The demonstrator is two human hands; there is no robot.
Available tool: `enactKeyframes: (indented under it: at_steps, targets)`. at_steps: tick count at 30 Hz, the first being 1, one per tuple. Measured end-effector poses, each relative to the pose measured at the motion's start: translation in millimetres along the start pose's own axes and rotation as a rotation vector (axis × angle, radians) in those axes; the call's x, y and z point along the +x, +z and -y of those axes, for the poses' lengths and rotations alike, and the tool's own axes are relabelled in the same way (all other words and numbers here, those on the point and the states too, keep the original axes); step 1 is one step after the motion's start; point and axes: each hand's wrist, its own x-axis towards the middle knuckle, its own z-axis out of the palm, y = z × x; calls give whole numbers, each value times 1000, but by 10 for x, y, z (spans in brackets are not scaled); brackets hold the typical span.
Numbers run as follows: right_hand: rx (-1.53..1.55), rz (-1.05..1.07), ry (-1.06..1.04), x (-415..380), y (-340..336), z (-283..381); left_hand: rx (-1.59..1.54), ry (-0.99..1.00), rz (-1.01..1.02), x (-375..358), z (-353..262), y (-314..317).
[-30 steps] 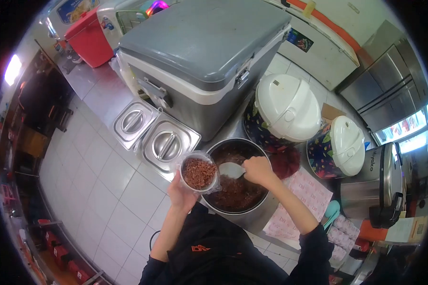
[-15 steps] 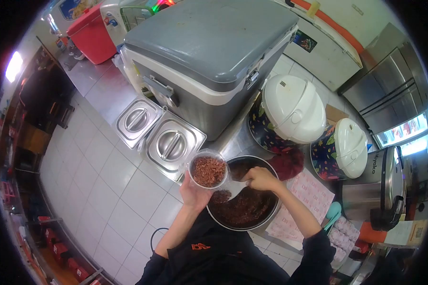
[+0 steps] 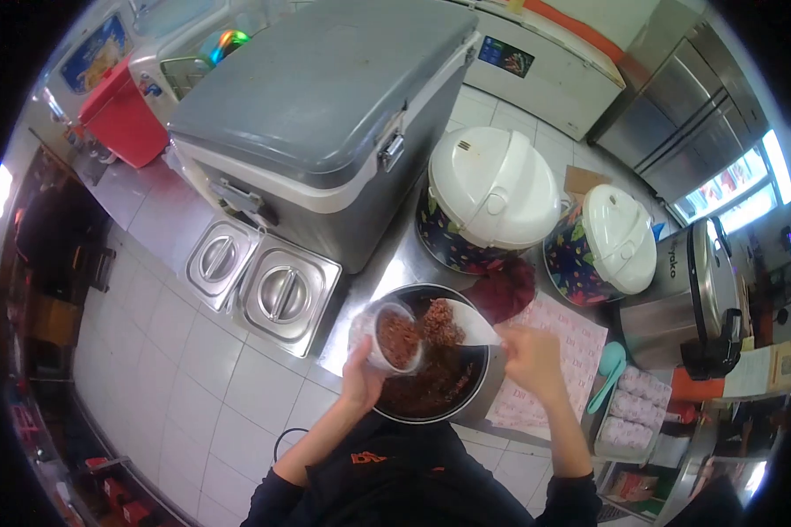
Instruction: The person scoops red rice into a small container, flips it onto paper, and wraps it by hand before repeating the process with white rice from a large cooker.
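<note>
One bowl (image 3: 377, 348) tilts over the pot (image 3: 478, 360) at the frame's centre, the left hand (image 3: 363, 379) with its grip curled around the side; the right hand (image 3: 533, 358) pinches a spoon (image 3: 477, 328) heaped with brown grains (image 3: 442, 323) (presumably so strays drop potward).

White tiled floor (image 3: 176, 347), pale wall (image 3: 608, 19)

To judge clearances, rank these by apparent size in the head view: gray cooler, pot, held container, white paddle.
1. Gray cooler
2. Pot
3. Held container and white paddle: too alike to rank; food covers part of the paddle.
</note>
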Motion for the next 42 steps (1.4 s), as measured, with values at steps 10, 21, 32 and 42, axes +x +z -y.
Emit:
enactKeyframes:
  at_steps: [10,21,32,42]
  targets:
    - [-354,-41,-138,-534,855,551,-64,-207,26,302,418,1]
    - [219,-208,76,-431,822,37,-37,-162,60,215,212,-105]
    - [25,-42,191,-215,1025,291,156,-118,-4,49,227,-89]
    - [133,-101,56,-111,948,258,-53,-213,236,79,70,-107]
